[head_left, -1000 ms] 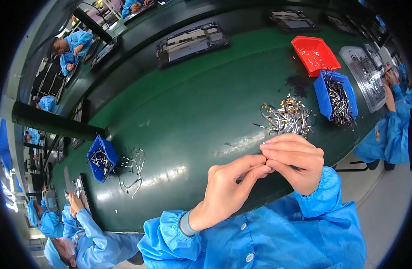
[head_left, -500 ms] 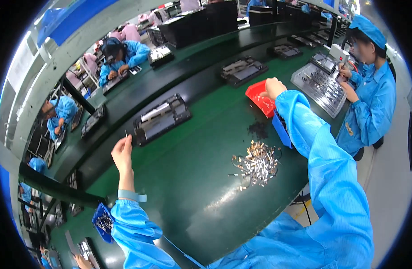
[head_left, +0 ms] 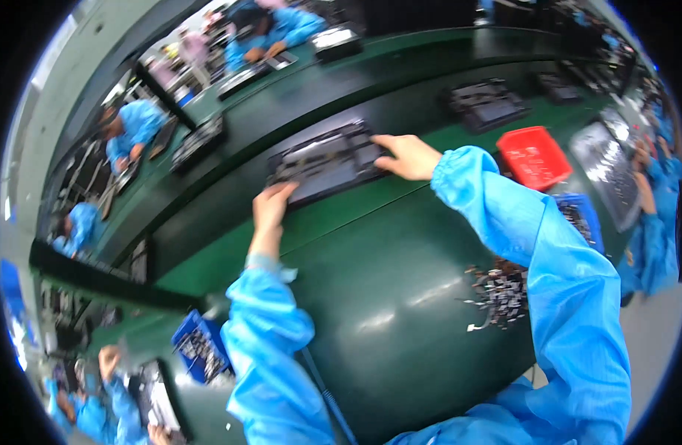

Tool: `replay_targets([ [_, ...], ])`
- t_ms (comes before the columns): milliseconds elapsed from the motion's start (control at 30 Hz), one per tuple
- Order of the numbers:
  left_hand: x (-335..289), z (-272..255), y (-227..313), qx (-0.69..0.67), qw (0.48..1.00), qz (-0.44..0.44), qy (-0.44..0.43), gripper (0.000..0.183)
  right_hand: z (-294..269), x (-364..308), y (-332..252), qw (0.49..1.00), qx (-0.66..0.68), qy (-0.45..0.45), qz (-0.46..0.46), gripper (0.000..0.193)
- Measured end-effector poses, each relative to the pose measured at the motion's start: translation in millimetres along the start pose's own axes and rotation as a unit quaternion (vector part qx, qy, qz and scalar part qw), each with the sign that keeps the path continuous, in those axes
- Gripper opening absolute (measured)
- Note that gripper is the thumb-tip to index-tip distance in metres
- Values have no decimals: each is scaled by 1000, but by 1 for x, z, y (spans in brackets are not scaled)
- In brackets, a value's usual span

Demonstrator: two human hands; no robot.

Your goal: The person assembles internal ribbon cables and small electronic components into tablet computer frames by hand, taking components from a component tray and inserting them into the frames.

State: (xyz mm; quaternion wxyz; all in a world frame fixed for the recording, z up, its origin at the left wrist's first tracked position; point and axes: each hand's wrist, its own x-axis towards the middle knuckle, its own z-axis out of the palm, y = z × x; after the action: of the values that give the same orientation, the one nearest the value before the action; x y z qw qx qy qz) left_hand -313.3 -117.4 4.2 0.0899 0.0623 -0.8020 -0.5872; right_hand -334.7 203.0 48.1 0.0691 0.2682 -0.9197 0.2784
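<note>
A black rectangular tray [head_left: 320, 180] with grey flat panels and compartments in it lies on the dark belt ahead of me. My left hand [head_left: 270, 211] is at its near left corner, the fingers bent against the edge. At the tray's right end, my right hand [head_left: 408, 157] holds the edge between thumb and fingers. Motion blur smears both hands a little, and anything small in the left fingers cannot be made out. A blue wristband [head_left: 264, 265] circles my left wrist.
Right of my right hand stand a red bin [head_left: 534, 157] with small pale pieces and a blue bin [head_left: 581, 219]. A pile of small parts [head_left: 500, 293] lies on the green table [head_left: 385, 274]. Another blue bin [head_left: 200, 345] is at left. Co-workers sit around; more trays [head_left: 486, 104] line the belt.
My right hand has left the red bin and come to the tray's right end. My left hand has come to its near left corner. The whole view has swung.
</note>
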Motion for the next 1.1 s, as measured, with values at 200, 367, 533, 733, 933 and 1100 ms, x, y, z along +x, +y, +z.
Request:
replay_targets([
  [200,-17,-6,4,-61,994,-75,53,20,94,30,7,980,78,109,145,57],
  [367,-114,-36,83,-19,979,-163,-121,19,40,31,-3,830,515,63,203,71],
  [533,-245,-93,167,16,921,-231,-313,18,-24,-29,-25,776,557,-271,117,78],
  [733,-368,-61,125,-37,960,-193,-198,16,22,-77,-70,824,340,-453,5,85],
  [933,-410,-22,108,-19,977,-159,-143,13,-16,-203,-182,965,159,-134,-163,49],
  [1100,-405,-9,98,-102,971,-146,-158,14,10,-248,-211,959,226,-157,-61,32],
])
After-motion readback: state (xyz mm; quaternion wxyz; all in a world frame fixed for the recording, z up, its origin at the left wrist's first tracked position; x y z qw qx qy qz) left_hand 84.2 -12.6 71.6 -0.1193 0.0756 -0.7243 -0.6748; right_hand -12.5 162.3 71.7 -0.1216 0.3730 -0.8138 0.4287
